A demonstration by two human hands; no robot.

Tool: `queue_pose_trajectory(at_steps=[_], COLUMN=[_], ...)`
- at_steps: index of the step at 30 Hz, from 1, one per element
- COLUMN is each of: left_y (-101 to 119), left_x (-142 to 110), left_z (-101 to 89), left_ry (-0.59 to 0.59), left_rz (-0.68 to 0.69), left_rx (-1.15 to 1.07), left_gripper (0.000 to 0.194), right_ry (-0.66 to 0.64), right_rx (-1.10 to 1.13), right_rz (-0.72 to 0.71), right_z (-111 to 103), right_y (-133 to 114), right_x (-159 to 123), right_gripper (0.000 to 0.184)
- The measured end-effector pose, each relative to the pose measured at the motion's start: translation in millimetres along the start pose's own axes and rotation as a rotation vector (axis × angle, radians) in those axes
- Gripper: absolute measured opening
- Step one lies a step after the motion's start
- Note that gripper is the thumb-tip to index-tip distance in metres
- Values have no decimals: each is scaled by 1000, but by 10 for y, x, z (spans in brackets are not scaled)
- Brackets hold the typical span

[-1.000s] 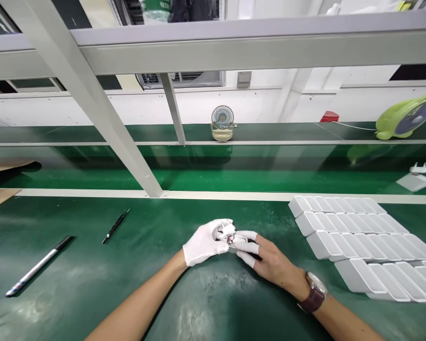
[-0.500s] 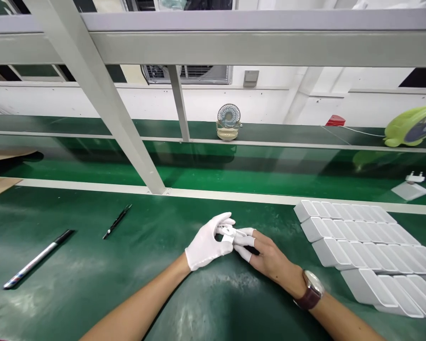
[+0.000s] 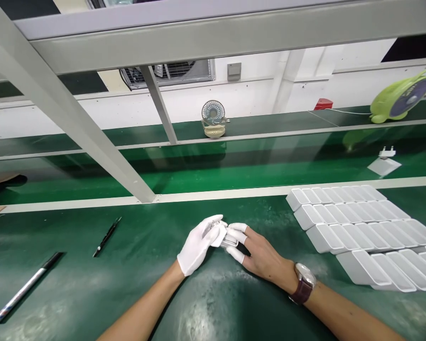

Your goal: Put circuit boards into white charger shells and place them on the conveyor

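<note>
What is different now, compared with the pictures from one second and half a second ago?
The left hand has folded its gloved fingers closer over the small white part, which now shows less. The right hand keeps pinching it as before. The two pens and the white trays lie unchanged; only the camera view shifted.

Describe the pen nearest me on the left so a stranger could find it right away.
Start at the green workbench and look far left of the gloved left hand. Two pens lie there; this pen is the nearer one, silver-bodied with a black cap, longer than the thin black pen behind it.
</note>
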State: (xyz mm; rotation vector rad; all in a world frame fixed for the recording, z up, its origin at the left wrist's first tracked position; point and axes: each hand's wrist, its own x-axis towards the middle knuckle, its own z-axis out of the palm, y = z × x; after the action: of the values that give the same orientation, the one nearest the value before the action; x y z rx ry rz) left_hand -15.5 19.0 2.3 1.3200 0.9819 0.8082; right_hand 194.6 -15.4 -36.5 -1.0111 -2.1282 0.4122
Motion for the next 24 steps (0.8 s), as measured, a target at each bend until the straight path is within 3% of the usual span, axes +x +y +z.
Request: queue_pose_trajectory(at_steps=[6, 12, 18, 24], left_y=[-21, -34, -41, -86], left_x=[3, 7, -3, 1], left_z=[4, 9, -6, -13], left_ry=[2, 21, -8, -19], left_rz=[14, 40, 43, 61], left_rx=[-40, -3, 28, 14], left_gripper=[48, 47, 51, 51], right_ry=[-28, 7, -86, -22], right_rx=[-103, -88, -152, -42], right_rz=[-56, -33, -51, 3], right_z=[-2, -26, -17, -30], right_y=[15, 14, -3, 37], right_x=[24, -13, 3, -31], right_gripper=[25, 36, 24, 35])
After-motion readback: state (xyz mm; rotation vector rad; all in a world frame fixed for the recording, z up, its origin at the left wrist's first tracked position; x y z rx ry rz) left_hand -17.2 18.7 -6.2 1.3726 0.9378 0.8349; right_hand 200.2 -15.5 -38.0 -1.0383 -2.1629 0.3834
